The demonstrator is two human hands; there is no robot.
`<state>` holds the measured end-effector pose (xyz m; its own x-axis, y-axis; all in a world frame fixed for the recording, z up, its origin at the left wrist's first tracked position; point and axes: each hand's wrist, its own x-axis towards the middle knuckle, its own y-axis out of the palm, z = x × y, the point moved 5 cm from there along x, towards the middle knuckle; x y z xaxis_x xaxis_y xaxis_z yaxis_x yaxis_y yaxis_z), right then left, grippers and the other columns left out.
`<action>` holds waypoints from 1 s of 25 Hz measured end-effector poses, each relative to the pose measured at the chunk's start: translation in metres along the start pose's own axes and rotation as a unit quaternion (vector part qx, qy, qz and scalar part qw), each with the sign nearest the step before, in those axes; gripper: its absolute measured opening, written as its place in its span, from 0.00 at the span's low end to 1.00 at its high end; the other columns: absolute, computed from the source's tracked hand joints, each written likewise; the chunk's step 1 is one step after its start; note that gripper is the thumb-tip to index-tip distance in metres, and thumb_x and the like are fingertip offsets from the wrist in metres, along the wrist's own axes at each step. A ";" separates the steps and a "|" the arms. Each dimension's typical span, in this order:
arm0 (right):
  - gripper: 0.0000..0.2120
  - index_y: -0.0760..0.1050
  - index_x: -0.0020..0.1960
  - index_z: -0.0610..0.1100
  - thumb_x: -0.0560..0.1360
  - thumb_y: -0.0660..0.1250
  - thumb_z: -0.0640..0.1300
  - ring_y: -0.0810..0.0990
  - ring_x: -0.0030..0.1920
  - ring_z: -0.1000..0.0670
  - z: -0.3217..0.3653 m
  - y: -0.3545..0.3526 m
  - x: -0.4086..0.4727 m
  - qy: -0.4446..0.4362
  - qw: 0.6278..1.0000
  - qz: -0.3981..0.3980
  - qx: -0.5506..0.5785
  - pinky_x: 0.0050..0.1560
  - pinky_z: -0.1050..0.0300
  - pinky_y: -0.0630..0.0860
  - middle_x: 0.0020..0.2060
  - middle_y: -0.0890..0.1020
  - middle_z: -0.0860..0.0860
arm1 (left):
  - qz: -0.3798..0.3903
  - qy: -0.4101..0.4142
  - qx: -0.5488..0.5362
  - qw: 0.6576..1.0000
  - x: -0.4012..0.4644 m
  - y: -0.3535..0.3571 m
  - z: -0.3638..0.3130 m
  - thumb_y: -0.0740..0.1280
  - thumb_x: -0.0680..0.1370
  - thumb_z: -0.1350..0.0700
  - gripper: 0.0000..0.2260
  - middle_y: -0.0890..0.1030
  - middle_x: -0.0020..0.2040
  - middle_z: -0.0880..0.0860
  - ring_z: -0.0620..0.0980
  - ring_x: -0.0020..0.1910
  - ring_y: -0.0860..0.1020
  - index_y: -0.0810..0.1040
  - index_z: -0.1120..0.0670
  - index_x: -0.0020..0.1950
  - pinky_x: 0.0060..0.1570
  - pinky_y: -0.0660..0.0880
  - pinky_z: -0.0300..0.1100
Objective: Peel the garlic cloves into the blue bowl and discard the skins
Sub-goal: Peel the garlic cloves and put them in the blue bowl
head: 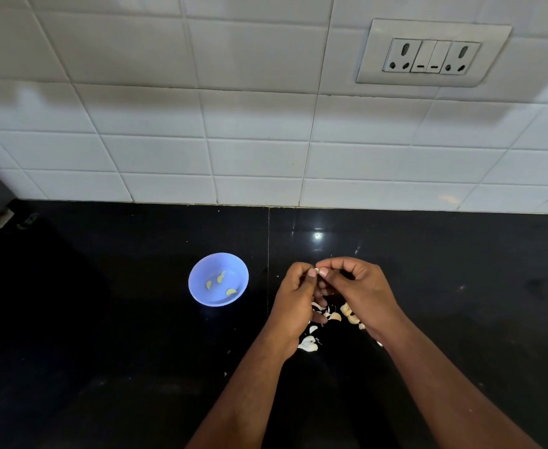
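Midway, head view: the bowl (218,279) stands on the black table (104,319), left of the hands, and holds three peeled cloves (220,277). Left hand (295,298) and right hand (352,283) meet above the table, each pinching a small clove (317,270) between thumb and fingertips, apparently stripping its skin. Below them lie loose skins (308,344) and a few pale cloves (350,314) that look unpeeled; the arms hide part of the pile. By this evidence, three cloves are done; several remain, and no skins look discarded yet.
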<state>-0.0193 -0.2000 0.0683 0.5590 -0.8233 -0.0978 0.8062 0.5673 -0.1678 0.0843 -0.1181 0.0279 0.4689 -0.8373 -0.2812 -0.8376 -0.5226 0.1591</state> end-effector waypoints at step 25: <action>0.10 0.83 0.44 0.39 0.81 0.66 0.38 0.80 0.37 0.48 0.001 -0.004 -0.001 0.078 0.996 0.049 0.000 0.37 0.57 0.80 0.35 0.82 0.46 | 0.068 0.064 0.050 0.994 -0.002 -0.007 -0.008 0.62 0.87 0.55 0.09 0.78 0.38 0.48 0.45 0.40 0.77 0.79 0.53 0.50 0.39 0.78 0.42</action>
<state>-0.0228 -0.2017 0.0698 0.5981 -0.7561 -0.2656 0.7494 0.6451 -0.1492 0.0915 -0.1144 0.0347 0.3768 -0.9157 -0.1395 -0.9160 -0.3907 0.0908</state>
